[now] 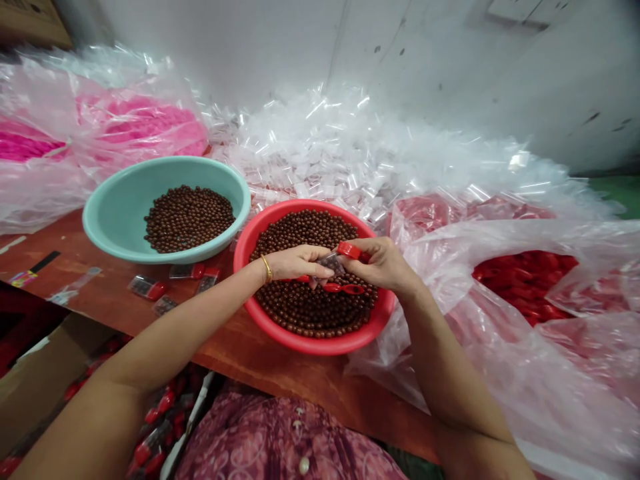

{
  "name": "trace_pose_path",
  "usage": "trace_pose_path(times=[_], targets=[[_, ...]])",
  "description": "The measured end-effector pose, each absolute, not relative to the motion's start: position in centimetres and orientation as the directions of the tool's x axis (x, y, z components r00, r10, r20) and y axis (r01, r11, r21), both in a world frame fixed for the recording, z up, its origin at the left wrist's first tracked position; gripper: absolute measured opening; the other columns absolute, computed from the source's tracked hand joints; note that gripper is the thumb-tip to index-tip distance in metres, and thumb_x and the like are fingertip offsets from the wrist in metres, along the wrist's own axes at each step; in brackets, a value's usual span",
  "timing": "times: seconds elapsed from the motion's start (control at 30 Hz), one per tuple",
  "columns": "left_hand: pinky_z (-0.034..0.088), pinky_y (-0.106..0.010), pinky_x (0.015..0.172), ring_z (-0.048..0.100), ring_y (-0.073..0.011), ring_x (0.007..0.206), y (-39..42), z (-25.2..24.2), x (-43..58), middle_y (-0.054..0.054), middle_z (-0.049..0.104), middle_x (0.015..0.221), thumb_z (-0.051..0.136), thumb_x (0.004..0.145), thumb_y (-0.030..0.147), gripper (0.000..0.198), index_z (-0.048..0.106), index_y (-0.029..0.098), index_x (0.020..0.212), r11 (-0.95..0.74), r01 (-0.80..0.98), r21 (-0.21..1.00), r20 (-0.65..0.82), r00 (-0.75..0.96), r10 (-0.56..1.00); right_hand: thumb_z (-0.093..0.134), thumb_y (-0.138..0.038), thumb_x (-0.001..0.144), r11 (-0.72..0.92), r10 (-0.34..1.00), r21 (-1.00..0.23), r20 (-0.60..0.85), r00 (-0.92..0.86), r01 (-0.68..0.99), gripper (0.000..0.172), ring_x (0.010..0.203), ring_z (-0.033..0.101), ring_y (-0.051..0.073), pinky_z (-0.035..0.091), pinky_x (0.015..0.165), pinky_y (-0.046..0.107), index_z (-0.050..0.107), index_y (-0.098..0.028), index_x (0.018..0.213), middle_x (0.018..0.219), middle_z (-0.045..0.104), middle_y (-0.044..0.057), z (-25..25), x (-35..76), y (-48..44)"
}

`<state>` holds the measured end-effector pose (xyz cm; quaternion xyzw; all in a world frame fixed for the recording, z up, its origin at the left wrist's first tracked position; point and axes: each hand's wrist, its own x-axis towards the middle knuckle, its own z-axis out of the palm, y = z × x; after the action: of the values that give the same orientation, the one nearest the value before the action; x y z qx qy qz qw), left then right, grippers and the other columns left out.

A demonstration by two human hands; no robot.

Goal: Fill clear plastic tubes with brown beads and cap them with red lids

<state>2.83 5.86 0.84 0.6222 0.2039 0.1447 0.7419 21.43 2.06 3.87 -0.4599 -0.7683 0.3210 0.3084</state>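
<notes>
Both my hands meet over a red bowl full of small brown beads. My left hand, with a gold bangle at the wrist, pinches a small clear bag that holds some beads. My right hand is closed on a red clip at the bag's top. A red scoop lies on the beads just below my fingers.
A teal bowl with more brown beads stands at the left on the wooden table. Filled little bags with red clips lie before it. A heap of clear bags, pink-filled sacks and a sack of red clips surround the bowls.
</notes>
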Motion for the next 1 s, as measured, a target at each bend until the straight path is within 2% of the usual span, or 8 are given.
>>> trace_pose_path(times=[0.13, 0.2, 0.27, 0.43, 0.7, 0.77, 0.87, 1.0], targets=[[0.042, -0.019, 0.055, 0.051, -0.0058, 0.058, 5.9, 1.0, 2.8, 0.004, 0.054, 0.067, 0.065, 0.073, 0.026, 0.02, 0.052, 0.014, 0.082, 0.155, 0.025, 0.988, -0.096, 0.878, 0.47, 0.056, -0.026, 0.07, 0.344, 0.939, -0.718, 0.244, -0.244, 0.605, 0.012, 0.052, 0.045, 0.009, 0.036, 0.05, 0.021, 0.063, -0.016, 0.068, 0.056, 0.053, -0.003, 3.6, 20.9, 2.5], [0.043, -0.02, 0.057, 0.052, -0.0058, 0.059, 5.9, 1.2, 2.7, 0.003, 0.054, 0.07, 0.064, 0.074, 0.028, 0.022, 0.051, 0.014, 0.085, 0.128, -0.013, 0.992, -0.056, 0.851, 0.522, 0.058, -0.033, 0.072, 0.313, 0.948, -0.751, 0.284, -0.144, 0.581, 0.019, 0.059, 0.051, 0.011, 0.04, 0.055, 0.022, 0.065, -0.017, 0.08, 0.067, 0.059, -0.001, 3.2, 20.7, 2.7], [0.044, -0.02, 0.059, 0.052, -0.0055, 0.06, 5.9, 1.2, 2.7, 0.003, 0.053, 0.072, 0.063, 0.075, 0.031, 0.023, 0.051, 0.013, 0.086, 0.098, -0.054, 0.994, -0.012, 0.819, 0.574, 0.056, -0.04, 0.076, 0.254, 0.966, -0.831, 0.245, -0.085, 0.495, 0.028, 0.058, 0.05, 0.012, 0.041, 0.053, 0.023, 0.064, -0.018, 0.092, 0.068, 0.057, -0.001, 2.8, 20.7, 2.7], [0.044, -0.02, 0.059, 0.051, -0.0048, 0.06, 5.9, 1.0, 2.8, 0.004, 0.05, 0.073, 0.061, 0.077, 0.032, 0.025, 0.05, 0.014, 0.089, 0.065, -0.087, 0.994, 0.027, 0.78, 0.626, 0.044, -0.044, 0.085, 0.084, 0.995, -0.951, 0.066, -0.071, 0.296, 0.032, 0.041, 0.034, 0.009, 0.03, 0.038, 0.022, 0.059, -0.021, 0.101, 0.055, 0.039, -0.005, 2.4, 20.6, 2.0], [0.042, -0.019, 0.056, 0.049, -0.005, 0.059, 5.8, 0.7, 3.0, 0.005, 0.047, 0.069, 0.054, 0.08, 0.025, 0.016, 0.047, 0.014, 0.087, 0.02, -0.087, 0.996, 0.054, 0.766, 0.641, 0.045, -0.044, 0.087, 0.15, 0.988, -0.909, 0.126, -0.085, 0.388, 0.034, 0.045, 0.039, 0.009, 0.033, 0.041, 0.022, 0.063, -0.021, 0.106, 0.056, 0.042, -0.004, 1.6, 20.6, 1.7], [0.041, -0.019, 0.056, 0.049, -0.0051, 0.058, 5.8, 0.7, 3.0, 0.005, 0.047, 0.068, 0.052, 0.08, 0.023, 0.012, 0.047, 0.014, 0.087, -0.015, -0.057, 0.998, 0.053, 0.751, 0.658, 0.044, -0.044, 0.088, 0.211, 0.977, -0.876, 0.184, -0.104, 0.434, 0.035, 0.049, 0.045, 0.01, 0.04, 0.046, 0.024, 0.063, -0.021, 0.109, 0.059, 0.048, -0.003, 1.6, 20.6, 1.7], [0.041, -0.02, 0.055, 0.048, -0.0055, 0.057, 5.7, 0.6, 3.0, 0.005, 0.047, 0.068, 0.049, 0.081, 0.024, 0.011, 0.046, 0.015, 0.088, -0.051, -0.002, 0.999, 0.037, 0.727, 0.686, 0.043, -0.042, 0.09, 0.321, 0.944, -0.795, 0.31, -0.11, 0.516, 0.037, 0.068, 0.059, 0.015, 0.051, 0.066, 0.03, 0.063, -0.02, 0.112, 0.077, 0.063, 0.002, 1.5, 20.4, 1.6], [0.039, -0.021, 0.057, 0.046, -0.0064, 0.059, 5.8, 0.2, 3.2, 0.005, 0.047, 0.071, 0.053, 0.077, 0.025, 0.016, 0.047, 0.015, 0.089, -0.152, 0.033, 0.988, 0.091, 0.673, 0.734, 0.042, -0.036, 0.091, 0.428, 0.889, -0.674, 0.432, -0.149, 0.602, 0.037, 0.095, 0.064, 0.02, 0.05, 0.087, 0.035, 0.062, -0.019, 0.115, 0.107, 0.068, 0.006, 1.2, 20.0, 1.6]])
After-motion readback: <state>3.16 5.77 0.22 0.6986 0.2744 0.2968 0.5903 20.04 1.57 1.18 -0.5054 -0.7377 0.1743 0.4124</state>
